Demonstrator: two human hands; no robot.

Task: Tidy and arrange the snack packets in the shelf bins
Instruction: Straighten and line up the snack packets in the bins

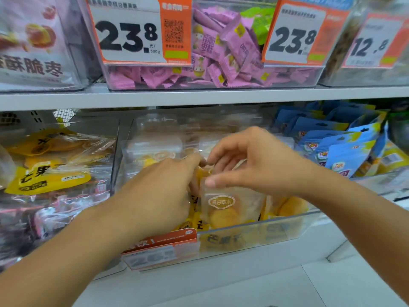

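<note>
**Both hands on a frosted snack packet in the middle bin**

The small frosted-clear snack packet [223, 207] bears an oval gold-rimmed logo, and a round yellow piece shows through its lower half. It stands upright near the front of the clear plastic shelf bin [287, 227] on the lower shelf. The right hand [261, 162] pinches the packet's top edge, thumb in front and fingers curled behind. The left hand [163, 191] reaches in just beside it, fingers bent down among the packets; whether they grasp anything cannot be told.

The same bin holds more packets of that kind, yellow contents showing at its front wall, and a red-and-white price label [161, 249] hangs on its front. To the left, a neighbouring bin holds yellow-and-clear dried-fruit bags [51, 171]. To the right stand blue pouches [345, 151] with hang holes, in rows. On the upper shelf, a clear bin [212, 83] is heaped with small pink wrapped sweets [221, 54], with orange-edged price tags [137, 32] reading 23.8 across its front.
</note>
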